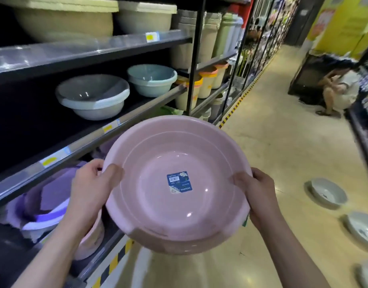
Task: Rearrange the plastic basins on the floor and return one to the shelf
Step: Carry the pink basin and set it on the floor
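While both hands grip it, basin (177,183): pink, held over the aisle beside the shelf (91,129)
Left hand (91,183): fingers clamped on left rim
Right hand (260,194): clamped on right rim
Floor (282,142): grey basins (328,193) at right

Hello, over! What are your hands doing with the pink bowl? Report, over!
Left hand and right hand grip pink basin by opposite rims, held up beside the shelf. Grey basins on floor, right. Nothing blocking.
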`<state>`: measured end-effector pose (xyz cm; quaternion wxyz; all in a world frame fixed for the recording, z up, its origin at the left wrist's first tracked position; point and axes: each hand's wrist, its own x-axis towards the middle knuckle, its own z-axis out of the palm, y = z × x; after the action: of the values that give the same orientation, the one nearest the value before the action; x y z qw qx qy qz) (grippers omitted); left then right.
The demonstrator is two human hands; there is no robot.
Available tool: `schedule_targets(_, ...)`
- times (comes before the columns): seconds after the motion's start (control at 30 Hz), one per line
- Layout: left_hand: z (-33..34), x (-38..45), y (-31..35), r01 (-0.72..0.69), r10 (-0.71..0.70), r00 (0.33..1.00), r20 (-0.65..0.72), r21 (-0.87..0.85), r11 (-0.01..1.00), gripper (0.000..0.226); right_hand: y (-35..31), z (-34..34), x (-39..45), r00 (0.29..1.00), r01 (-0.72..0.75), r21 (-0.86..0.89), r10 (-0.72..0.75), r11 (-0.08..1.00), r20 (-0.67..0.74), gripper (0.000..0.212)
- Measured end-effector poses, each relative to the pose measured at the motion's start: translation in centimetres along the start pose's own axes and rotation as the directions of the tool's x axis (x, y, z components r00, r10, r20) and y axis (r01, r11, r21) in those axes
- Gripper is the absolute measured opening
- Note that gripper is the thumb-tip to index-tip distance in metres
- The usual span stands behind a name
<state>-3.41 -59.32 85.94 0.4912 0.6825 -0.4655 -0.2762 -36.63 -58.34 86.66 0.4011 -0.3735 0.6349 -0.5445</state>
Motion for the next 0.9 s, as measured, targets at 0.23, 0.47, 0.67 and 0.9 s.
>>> schedule_targets(0.23,8.8,2.8,7.0,-0.121,0.117,0.989,0.089,0.051,0.991,0.022,-2.6,-6.8,5.0,0.992,-0.005,0.066,0.013,0.998,-0.125,0.016)
schedule_targets(0.47,19.0,6.0,11.5,-0.185,0.176,0.973,0.151,0.052,0.981,0.026,-3.6,-12.5,12.5,0.971,0.020,0.051,-0.007,0.998,-0.238,0.017)
schedule_targets(0.67,27.9,9.3,13.5,-0.222,0.207,0.942,0.263,0.029,0.975,0.023,-2.8,-16.8,18.7,0.940,-0.006,0.021,0.013,1.000,-0.341,0.013)
schedule_targets(0.9,39.4,15.4,16.3,-0.213,0.205,0.900,0.385,-0.023,0.977,0.028,-1.4,-20.2,27.3,0.882,-0.062,-0.042,0.035,0.997,-0.470,0.014)
